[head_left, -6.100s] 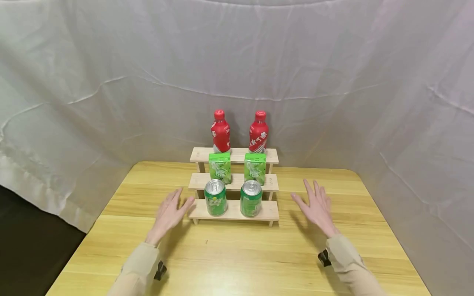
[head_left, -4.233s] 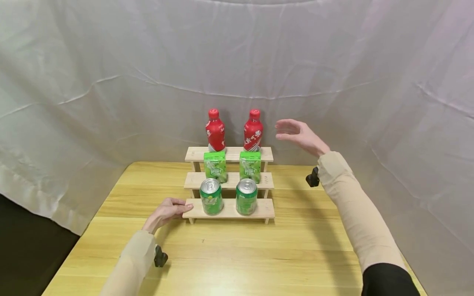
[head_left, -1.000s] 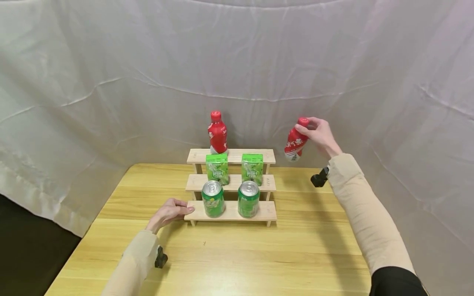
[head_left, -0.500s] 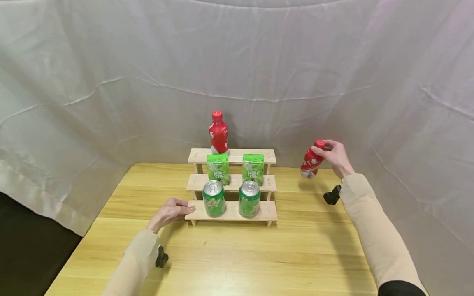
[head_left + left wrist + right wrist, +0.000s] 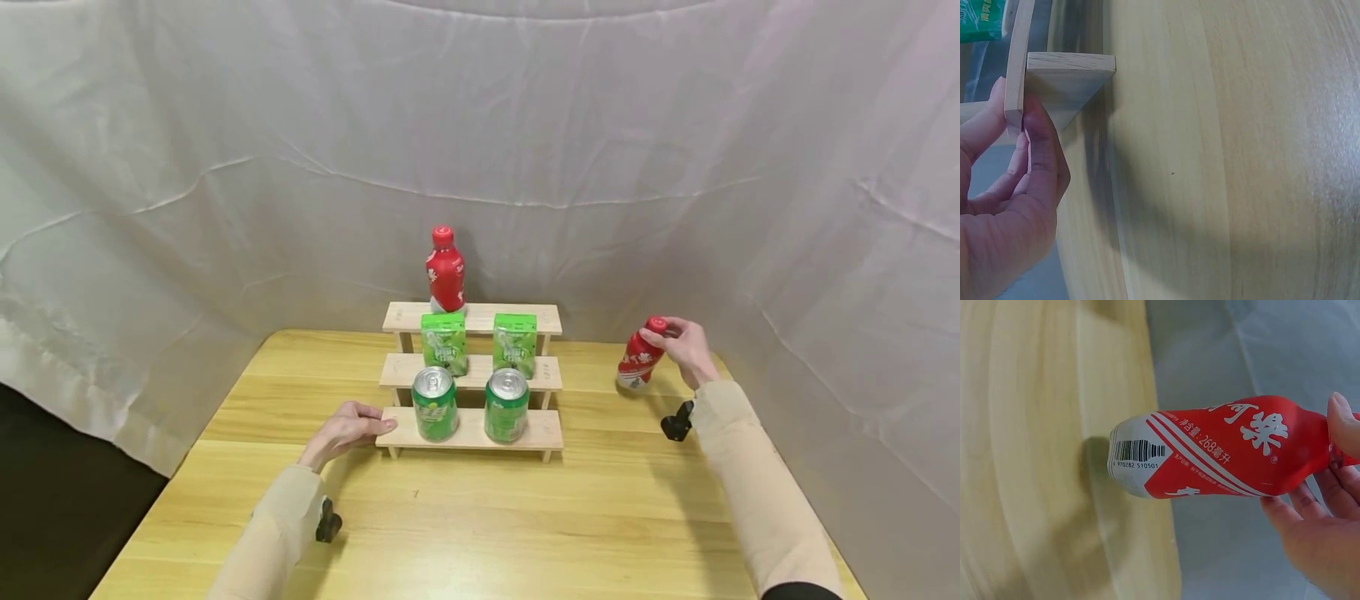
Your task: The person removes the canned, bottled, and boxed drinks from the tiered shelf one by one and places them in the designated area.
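Observation:
My right hand [image 5: 688,348] grips a red drink bottle [image 5: 641,357] by its neck, to the right of the wooden three-step rack [image 5: 468,429]. The bottle tilts slightly, its base close to the tabletop; whether it touches cannot be told. In the right wrist view the bottle [image 5: 1222,450] shows white lettering and a barcode, with thumb and fingers round the neck. My left hand [image 5: 347,432] pinches the left end of the rack's lowest board. The left wrist view shows that board [image 5: 1017,69] between thumb and fingers [image 5: 1041,150].
Another red bottle [image 5: 447,275] stands on the top step. Two green drink cartons [image 5: 444,346] are on the middle step, two green cans [image 5: 435,408] on the lowest. Grey cloth [image 5: 585,125] hangs behind and beside the wooden table [image 5: 480,525].
Earlier, my left hand took hold of the rack and my right hand lifted the right bottle off the top step. Over the last second the bottle moved right and down toward the tabletop.

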Demonstrator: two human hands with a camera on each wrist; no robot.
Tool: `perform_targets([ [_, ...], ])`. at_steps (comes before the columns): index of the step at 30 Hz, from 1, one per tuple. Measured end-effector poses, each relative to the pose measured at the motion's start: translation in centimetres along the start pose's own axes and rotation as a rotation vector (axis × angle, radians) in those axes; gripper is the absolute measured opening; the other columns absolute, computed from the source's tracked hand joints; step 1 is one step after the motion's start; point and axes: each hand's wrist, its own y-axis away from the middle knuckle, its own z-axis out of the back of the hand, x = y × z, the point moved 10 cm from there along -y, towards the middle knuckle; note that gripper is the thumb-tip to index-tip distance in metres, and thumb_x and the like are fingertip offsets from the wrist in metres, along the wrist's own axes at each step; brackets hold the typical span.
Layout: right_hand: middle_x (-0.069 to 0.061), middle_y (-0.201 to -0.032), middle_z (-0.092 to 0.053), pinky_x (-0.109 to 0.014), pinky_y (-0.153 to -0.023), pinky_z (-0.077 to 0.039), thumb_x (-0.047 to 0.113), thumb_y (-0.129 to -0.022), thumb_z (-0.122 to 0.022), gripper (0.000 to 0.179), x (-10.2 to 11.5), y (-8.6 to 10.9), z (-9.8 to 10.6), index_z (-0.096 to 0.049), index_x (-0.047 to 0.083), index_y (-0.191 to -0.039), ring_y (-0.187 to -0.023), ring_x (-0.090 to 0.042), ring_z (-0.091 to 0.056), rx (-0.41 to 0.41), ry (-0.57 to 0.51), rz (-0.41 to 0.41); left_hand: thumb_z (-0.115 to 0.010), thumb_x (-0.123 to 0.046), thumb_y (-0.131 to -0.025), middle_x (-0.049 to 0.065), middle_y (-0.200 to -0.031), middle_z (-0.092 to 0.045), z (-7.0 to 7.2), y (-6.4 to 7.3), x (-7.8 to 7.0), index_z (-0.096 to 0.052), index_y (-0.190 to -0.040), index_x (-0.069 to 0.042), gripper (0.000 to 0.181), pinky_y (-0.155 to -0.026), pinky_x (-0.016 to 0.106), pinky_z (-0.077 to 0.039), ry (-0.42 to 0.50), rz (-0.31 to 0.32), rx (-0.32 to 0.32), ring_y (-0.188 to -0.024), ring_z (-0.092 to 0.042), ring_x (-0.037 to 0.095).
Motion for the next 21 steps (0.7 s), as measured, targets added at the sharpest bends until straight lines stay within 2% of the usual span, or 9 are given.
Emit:
perform_targets([
  [5, -0.026, -0.145, -0.048, -0.051, -0.117, -0.04, 0.025, -0.099, -0.065, 0.063, -0.9, 0.1, -0.3, -0.039, -0.007, -0.147, -0.106, -0.008, -0.052, 0.005, 0.01, -0.008, -0.07, -0.012, -0.093, 0.004, -0.095, -0.069, -0.1, 0.0, 0.0, -0.055, -0.118, 0.016, 0.04, -0.108, 0.053, -0.049, 0.006, 0.005, 0.006, -0.089, -0.067, 0.012],
  [9, -0.027, -0.145, -0.048, -0.05, -0.116, -0.041, 0.025, -0.099, -0.066, 0.064, -1.3, 0.1, -0.5, -0.039, -0.007, -0.147, -0.107, -0.009, -0.053, 0.012, 0.015, -0.011, -0.07, -0.011, -0.093, 0.007, -0.098, -0.068, 0.0, -0.1, 0.1, -0.054, -0.12, 0.017, 0.042, -0.11, 0.056, -0.046, 0.004, 0.005, -0.003, -0.093, -0.067, 0.014],
  [16, -0.032, -0.149, -0.042, -0.052, -0.118, -0.039, 0.02, -0.1, -0.063, 0.062, -1.9, 0.1, -0.9, -0.037, -0.009, -0.148, -0.119, -0.024, -0.052, 0.028, 0.019, -0.011, -0.07, -0.012, -0.093, 0.007, -0.097, -0.069, 0.0, -0.1, 0.1, -0.053, -0.12, 0.017, 0.042, -0.109, 0.055, -0.048, 0.0, 0.006, 0.001, -0.091, -0.068, 0.014],
  [21, -0.031, -0.145, -0.046, -0.048, -0.114, -0.043, 0.02, -0.1, -0.062, 0.06, -2.1, 0.1, -1.0, -0.039, -0.01, -0.146, -0.117, -0.022, -0.054, 0.028, 0.034, -0.004, -0.07, -0.012, -0.093, 0.007, -0.097, -0.068, 0.0, -0.1, 0.1, -0.052, -0.121, 0.017, 0.043, -0.109, 0.054, -0.049, 0.007, 0.013, 0.002, -0.09, -0.068, 0.013],
])
